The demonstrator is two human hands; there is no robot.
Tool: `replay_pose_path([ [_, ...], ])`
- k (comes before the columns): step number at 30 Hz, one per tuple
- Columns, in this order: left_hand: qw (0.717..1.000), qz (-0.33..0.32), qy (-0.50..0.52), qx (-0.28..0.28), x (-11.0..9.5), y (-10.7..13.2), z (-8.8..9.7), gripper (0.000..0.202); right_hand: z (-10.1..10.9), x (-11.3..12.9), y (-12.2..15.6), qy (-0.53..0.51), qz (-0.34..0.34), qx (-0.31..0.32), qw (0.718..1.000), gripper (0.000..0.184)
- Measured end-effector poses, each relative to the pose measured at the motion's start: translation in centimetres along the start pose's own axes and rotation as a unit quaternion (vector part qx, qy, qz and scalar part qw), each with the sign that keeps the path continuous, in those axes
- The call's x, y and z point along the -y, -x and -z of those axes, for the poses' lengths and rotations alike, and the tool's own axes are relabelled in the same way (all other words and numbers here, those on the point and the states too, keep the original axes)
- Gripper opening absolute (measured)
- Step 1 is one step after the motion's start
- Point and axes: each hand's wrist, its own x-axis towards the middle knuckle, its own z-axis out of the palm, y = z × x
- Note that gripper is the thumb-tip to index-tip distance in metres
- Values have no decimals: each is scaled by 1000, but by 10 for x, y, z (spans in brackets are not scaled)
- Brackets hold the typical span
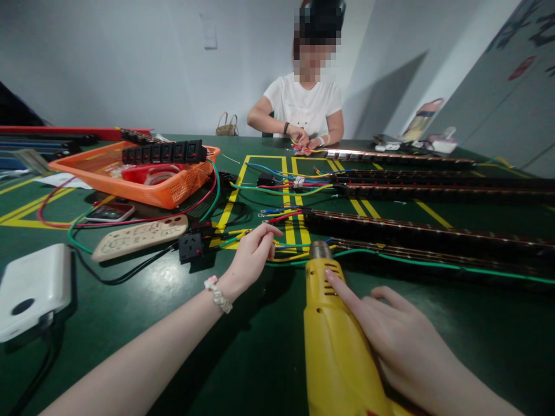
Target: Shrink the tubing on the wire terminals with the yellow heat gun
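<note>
The yellow heat gun point(336, 335) sits against the inner side of the right hand point(392, 329), which is clasped on its body — and farther left is the left hand point(252, 254), its fingers drawn together on thin green and yellow wires point(288, 259) running out either side.

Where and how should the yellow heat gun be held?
Grip the heat gun by its thick yellow body, probably just behind the vent slots, from the right, where the right hand is. The metal nozzle points away from the wearer, so this stays clear of a possibly hot end.
</note>
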Motion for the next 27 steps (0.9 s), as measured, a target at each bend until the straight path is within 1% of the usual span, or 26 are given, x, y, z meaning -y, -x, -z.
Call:
replay_pose_path([
  [4, 1000, -4, 3, -2, 0, 0, 0, 20, 2, 6, -9, 10, 25, 15, 1000, 76],
  [9, 1000, 1, 2, 1, -1, 0, -1, 20, -3, 14, -20, 8, 46, 26, 999, 73],
  [14, 1000, 8, -10, -1, 0, -2, 0, 22, -6, 21, -31, -7, 63, 32, 997, 77],
  [20, 1000, 11, -10, -4, -2, -2, 0, 21, -8, 24, -36, -7, 61, 38, 997, 80],
  [27, 1000, 11, 22, -5, -2, -1, 0, 18, -8, 23, -35, -7, 57, 36, 998, 82],
])
